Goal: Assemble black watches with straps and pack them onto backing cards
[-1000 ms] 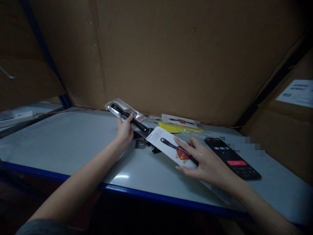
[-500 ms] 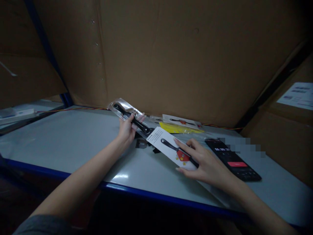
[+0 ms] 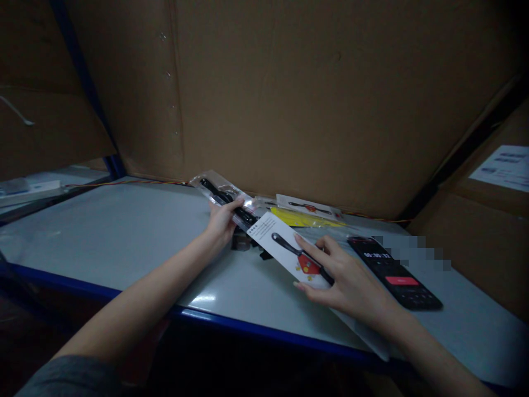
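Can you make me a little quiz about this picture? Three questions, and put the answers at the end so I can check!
1. True or false: the left hand holds clear packaging with a black handle inside.
2. Pick one: what is the right hand holding? A, the phone; B, the white card; C, the cardboard wall.
3. Fill in: the bright flat thing lying behind the white card is coloured ____.

Key: 1. True. 2. B. 3. Yellow.
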`<move>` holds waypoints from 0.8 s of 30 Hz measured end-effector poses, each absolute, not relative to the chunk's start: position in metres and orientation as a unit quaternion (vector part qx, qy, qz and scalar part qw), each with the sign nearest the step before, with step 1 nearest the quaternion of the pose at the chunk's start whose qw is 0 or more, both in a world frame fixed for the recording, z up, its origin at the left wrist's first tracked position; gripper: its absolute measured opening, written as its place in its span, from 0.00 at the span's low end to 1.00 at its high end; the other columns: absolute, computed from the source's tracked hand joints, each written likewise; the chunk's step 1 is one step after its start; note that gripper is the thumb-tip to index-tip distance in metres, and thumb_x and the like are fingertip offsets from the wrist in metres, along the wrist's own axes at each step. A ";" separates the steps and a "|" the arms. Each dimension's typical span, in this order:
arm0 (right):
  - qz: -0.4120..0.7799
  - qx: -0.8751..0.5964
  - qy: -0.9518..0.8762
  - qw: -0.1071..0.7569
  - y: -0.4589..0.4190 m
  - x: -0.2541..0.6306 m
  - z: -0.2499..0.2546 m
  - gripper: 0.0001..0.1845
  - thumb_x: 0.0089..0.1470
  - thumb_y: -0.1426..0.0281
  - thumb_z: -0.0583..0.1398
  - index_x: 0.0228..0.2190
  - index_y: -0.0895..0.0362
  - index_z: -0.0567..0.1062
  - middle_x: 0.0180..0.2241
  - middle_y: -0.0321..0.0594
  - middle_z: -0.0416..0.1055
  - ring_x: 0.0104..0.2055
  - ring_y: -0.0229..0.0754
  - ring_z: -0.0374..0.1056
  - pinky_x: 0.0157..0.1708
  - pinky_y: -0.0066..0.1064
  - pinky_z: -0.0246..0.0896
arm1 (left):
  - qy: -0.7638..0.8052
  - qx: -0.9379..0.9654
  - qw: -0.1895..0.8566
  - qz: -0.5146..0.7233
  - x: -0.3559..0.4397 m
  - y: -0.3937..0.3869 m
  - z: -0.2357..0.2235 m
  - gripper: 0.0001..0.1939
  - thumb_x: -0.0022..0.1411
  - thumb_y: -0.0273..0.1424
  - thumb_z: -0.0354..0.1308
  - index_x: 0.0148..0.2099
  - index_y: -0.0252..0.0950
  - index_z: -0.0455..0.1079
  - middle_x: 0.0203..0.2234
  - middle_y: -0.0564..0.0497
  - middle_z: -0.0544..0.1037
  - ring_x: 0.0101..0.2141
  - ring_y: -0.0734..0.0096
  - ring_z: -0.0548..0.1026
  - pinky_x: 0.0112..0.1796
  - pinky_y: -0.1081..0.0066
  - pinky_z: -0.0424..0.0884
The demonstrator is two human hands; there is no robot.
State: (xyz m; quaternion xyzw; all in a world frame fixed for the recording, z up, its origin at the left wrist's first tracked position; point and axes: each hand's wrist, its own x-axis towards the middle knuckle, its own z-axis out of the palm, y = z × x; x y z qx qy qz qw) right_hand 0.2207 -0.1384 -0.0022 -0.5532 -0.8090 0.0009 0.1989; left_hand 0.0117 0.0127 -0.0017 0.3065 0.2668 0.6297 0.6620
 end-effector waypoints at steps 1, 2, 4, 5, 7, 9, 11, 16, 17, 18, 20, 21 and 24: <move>0.001 -0.556 -0.809 0.193 -0.138 0.219 -0.001 0.42 0.47 0.56 0.59 0.60 0.51 0.52 0.42 0.46 0.60 0.36 0.45 0.65 0.34 0.39 0.66 | 0.261 0.320 0.641 0.647 0.012 0.012 -0.002 0.31 0.48 0.17 0.61 0.51 0.44 0.55 0.36 0.50 0.75 0.33 0.65 0.76 0.36 0.63 0.72; 0.000 -0.559 -0.807 0.190 -0.138 0.218 -0.001 0.42 0.47 0.56 0.58 0.60 0.51 0.52 0.42 0.47 0.60 0.36 0.45 0.65 0.33 0.39 0.66 | 0.249 0.335 0.626 0.658 0.013 0.011 -0.003 0.33 0.48 0.17 0.61 0.52 0.45 0.54 0.37 0.51 0.75 0.33 0.66 0.76 0.36 0.63 0.72; -0.006 -0.567 -0.802 0.190 -0.136 0.213 -0.001 0.41 0.47 0.54 0.58 0.60 0.52 0.54 0.42 0.48 0.60 0.36 0.46 0.65 0.33 0.39 0.66 | 0.232 0.361 0.617 0.659 0.016 0.007 -0.004 0.34 0.47 0.18 0.62 0.53 0.45 0.53 0.38 0.51 0.74 0.32 0.66 0.76 0.35 0.63 0.72; -0.008 -0.572 -0.798 0.192 -0.135 0.210 -0.001 0.41 0.47 0.53 0.58 0.60 0.53 0.54 0.42 0.48 0.60 0.37 0.47 0.65 0.33 0.40 0.66 | 0.233 0.370 0.619 0.653 0.018 0.005 -0.004 0.33 0.48 0.20 0.62 0.53 0.45 0.53 0.38 0.50 0.74 0.32 0.66 0.76 0.35 0.63 0.72; -0.009 -0.583 -0.787 0.201 -0.130 0.202 -0.002 0.41 0.47 0.52 0.57 0.59 0.53 0.55 0.42 0.48 0.60 0.37 0.48 0.66 0.34 0.40 0.65 | 0.249 0.380 0.625 0.635 0.021 -0.002 -0.003 0.31 0.48 0.23 0.62 0.52 0.42 0.54 0.37 0.49 0.74 0.31 0.67 0.76 0.33 0.64 0.72; -0.005 -0.595 -0.774 0.218 -0.125 0.192 -0.003 0.41 0.47 0.50 0.56 0.59 0.52 0.55 0.44 0.49 0.60 0.38 0.49 0.67 0.35 0.42 0.65 | 0.256 0.394 0.639 0.609 0.025 -0.008 -0.001 0.30 0.48 0.25 0.63 0.51 0.40 0.55 0.35 0.49 0.74 0.30 0.67 0.75 0.33 0.64 0.72; -0.002 -0.605 -0.757 0.245 -0.121 0.183 -0.004 0.42 0.46 0.48 0.56 0.58 0.53 0.55 0.46 0.50 0.60 0.41 0.52 0.66 0.37 0.43 0.65 | 0.247 0.413 0.657 0.581 0.027 -0.014 0.000 0.31 0.46 0.24 0.64 0.51 0.39 0.55 0.34 0.49 0.74 0.31 0.66 0.75 0.34 0.62 0.73; 0.025 -0.581 -0.740 0.337 -0.112 0.179 0.002 0.44 0.43 0.48 0.58 0.57 0.53 0.51 0.51 0.51 0.57 0.52 0.56 0.59 0.46 0.47 0.60 | 0.268 0.417 0.658 0.567 0.028 -0.011 -0.004 0.33 0.42 0.16 0.63 0.49 0.37 0.57 0.32 0.49 0.75 0.30 0.67 0.75 0.36 0.63 0.72; 0.056 -0.581 -0.736 0.343 -0.111 0.184 0.005 0.43 0.44 0.49 0.58 0.57 0.52 0.51 0.51 0.50 0.59 0.52 0.55 0.60 0.47 0.47 0.60 | 0.275 0.407 0.655 0.574 0.027 -0.007 -0.005 0.32 0.42 0.16 0.62 0.49 0.37 0.57 0.32 0.49 0.75 0.30 0.67 0.75 0.35 0.64 0.73; 0.099 -0.585 -0.729 0.343 -0.110 0.191 0.008 0.42 0.46 0.49 0.57 0.57 0.51 0.50 0.50 0.50 0.61 0.51 0.53 0.62 0.46 0.46 0.61 | 0.281 0.395 0.653 0.583 0.025 -0.004 -0.006 0.31 0.43 0.16 0.62 0.49 0.37 0.57 0.31 0.49 0.75 0.29 0.68 0.75 0.34 0.64 0.73; 0.203 -0.592 -0.707 0.328 -0.107 0.208 0.014 0.37 0.50 0.52 0.55 0.57 0.51 0.51 0.48 0.50 0.65 0.47 0.51 0.66 0.42 0.43 0.64 | 0.287 0.366 0.652 0.598 0.023 0.004 -0.007 0.28 0.44 0.17 0.61 0.48 0.37 0.58 0.30 0.50 0.75 0.28 0.68 0.75 0.33 0.65 0.73; 0.254 -0.586 -0.702 0.317 -0.106 0.218 0.017 0.35 0.51 0.53 0.55 0.57 0.51 0.53 0.48 0.50 0.66 0.45 0.50 0.67 0.40 0.41 0.66 | 0.287 0.352 0.654 0.605 0.022 0.007 -0.007 0.27 0.45 0.18 0.61 0.48 0.36 0.59 0.29 0.50 0.75 0.27 0.68 0.75 0.33 0.65 0.73; 0.425 -0.542 -0.678 0.256 -0.105 0.237 0.021 0.34 0.48 0.58 0.59 0.55 0.54 0.59 0.45 0.48 0.70 0.40 0.47 0.71 0.34 0.36 0.69 | 0.284 0.316 0.652 0.628 0.021 0.013 -0.005 0.23 0.48 0.19 0.58 0.47 0.37 0.60 0.27 0.51 0.75 0.27 0.69 0.75 0.34 0.65 0.72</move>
